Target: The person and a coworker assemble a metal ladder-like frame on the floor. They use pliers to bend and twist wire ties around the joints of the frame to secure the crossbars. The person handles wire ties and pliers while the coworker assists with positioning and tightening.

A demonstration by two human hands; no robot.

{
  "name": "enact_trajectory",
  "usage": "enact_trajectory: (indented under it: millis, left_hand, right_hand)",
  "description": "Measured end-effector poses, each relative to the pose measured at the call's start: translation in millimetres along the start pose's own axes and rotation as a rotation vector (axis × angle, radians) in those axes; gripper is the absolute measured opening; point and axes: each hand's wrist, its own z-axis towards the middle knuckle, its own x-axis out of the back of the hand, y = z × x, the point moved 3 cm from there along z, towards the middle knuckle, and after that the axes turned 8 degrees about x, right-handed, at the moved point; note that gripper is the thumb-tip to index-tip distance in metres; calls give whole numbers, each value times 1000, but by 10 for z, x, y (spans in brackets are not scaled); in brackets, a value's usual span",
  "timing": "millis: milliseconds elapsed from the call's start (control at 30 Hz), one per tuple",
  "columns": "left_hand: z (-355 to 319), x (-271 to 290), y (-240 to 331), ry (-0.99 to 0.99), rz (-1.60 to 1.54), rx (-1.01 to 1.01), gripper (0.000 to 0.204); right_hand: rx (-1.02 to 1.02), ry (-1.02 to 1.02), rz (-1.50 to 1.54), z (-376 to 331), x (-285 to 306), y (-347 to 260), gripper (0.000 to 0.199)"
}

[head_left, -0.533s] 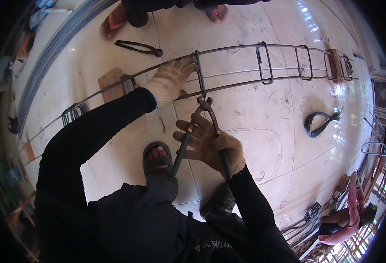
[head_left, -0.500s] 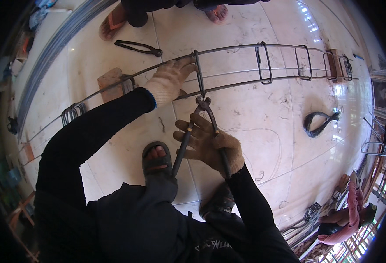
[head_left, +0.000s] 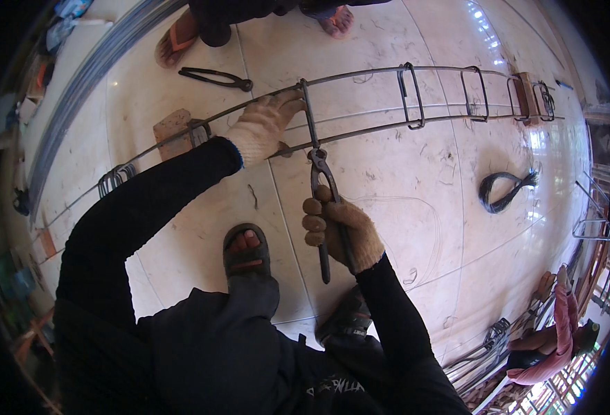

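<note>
A long rebar frame spans the floor in front of me, with square steel stirrups around its long bars. My gloved left hand is closed at the nearest stirrup, fingers across the upper bar and thumb side by the lower one. In my gloved right hand is a pair of pincers, both handles drawn together. Its jaws meet the lower corner of that stirrup, at the lower bar. Any tie wire in the jaws is too small to make out.
Bricks prop the frame. Other pincers lie beyond it, near another person's feet. A bundle of tie wire rests at right; more stirrups hang at left. Someone in a pink top is at lower right.
My right hand has squeezed the pincers' spread handles together and the jaws have closed at the stirrup's corner. My left hand stays on the frame. The view has shifted slightly.
</note>
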Motion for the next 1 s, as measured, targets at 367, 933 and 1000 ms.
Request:
enact_trajectory:
  millis: [367,933,1000]
  left_hand:
    - [0,47,28,-121,100,64,105]
    - [-57,66,55,19,35,-28,86]
    - [-48,48,53,11,104,-35,81]
  right_hand:
    - [-21,263,-607,-37,78,-239,18]
    - [150,610,-2084,29,-208,-67,16]
    - [142,685,-2095,39,-195,11,16]
